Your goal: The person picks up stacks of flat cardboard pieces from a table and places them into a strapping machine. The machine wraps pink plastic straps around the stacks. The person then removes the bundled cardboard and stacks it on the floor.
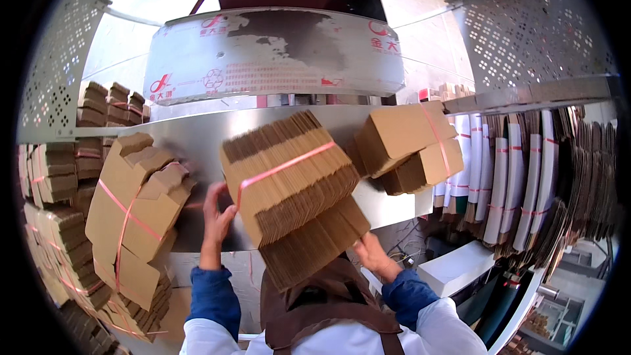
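Note:
A strapped bundle of folded brown cardboard pieces lies tilted in front of me, its near end reaching past the metal table's edge toward my apron. A pink strap runs across its top and bends down its left side. My left hand is upright beside that side, thumb and forefinger apart, the thumb close to the strap. At the near right corner, my right hand grips the bundle; its fingertips are partly hidden under the cardboard.
Another strapped cardboard bundle sits right on the metal table. Large strapped stacks stand on the left. White and brown bundles line the right side. A film-covered panel and perforated metal sheets rise beyond.

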